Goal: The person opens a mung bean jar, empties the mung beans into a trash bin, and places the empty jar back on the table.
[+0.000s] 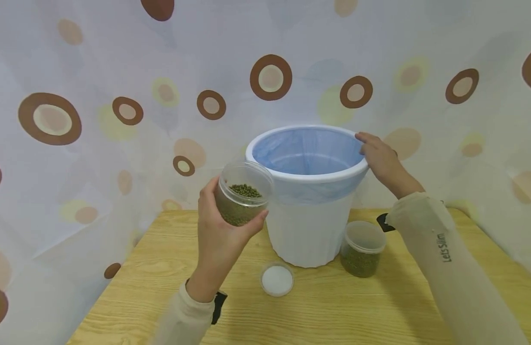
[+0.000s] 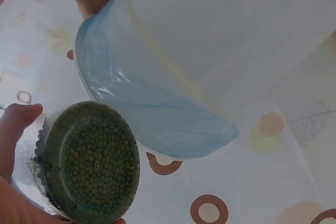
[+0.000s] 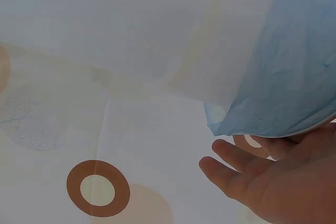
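Note:
My left hand [image 1: 224, 239] grips a clear plastic jar [image 1: 244, 175] by its side, raised over the table and leaning toward the bin. Green mung beans [image 1: 245, 190] fill its lower part, and their packed layer shows through the jar's base in the left wrist view. Beside the jar stands a white trash bin [image 1: 308, 225] with a blue bag liner [image 1: 308, 148] folded over its rim. My right hand [image 1: 384, 163] rests at the rim's right side, fingers loosely extended. In the right wrist view, fingertips [image 3: 212, 169] show just below the liner's edge.
A second clear tub [image 1: 362, 251] with dark green contents stands against the bin's right side. In front of the bin lies a small round white-filled dish or lid [image 1: 277, 280]. The wooden table [image 1: 162, 268] meets a wall covering [image 1: 196, 43] patterned with circles.

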A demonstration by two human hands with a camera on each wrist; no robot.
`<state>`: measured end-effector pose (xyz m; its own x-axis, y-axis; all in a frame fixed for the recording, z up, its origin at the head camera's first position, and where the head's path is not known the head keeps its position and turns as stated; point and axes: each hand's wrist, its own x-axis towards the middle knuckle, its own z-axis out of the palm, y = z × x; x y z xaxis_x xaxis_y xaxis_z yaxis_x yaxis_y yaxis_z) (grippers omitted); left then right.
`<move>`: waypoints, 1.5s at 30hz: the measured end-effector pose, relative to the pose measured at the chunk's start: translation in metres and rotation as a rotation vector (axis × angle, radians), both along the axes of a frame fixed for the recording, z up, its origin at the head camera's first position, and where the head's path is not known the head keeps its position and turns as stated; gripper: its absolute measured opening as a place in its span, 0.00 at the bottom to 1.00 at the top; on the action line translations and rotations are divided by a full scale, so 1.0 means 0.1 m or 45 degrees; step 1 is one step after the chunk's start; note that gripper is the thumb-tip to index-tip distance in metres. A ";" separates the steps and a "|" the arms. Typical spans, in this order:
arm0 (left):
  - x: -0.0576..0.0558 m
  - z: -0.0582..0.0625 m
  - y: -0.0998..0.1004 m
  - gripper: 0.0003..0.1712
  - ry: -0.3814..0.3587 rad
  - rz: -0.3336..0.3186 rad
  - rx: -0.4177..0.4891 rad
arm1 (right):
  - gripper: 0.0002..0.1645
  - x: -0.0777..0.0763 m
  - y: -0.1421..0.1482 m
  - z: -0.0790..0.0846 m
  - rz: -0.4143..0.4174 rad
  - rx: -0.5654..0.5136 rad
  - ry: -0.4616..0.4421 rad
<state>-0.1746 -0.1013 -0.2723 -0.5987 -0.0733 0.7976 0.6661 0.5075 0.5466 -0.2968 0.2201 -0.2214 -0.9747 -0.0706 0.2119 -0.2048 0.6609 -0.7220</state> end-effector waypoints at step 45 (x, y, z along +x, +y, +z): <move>-1.03 0.77 0.07 0.51 0.171 0.106 -0.465 | 0.34 0.05 -0.02 -0.05 -0.021 -0.107 0.116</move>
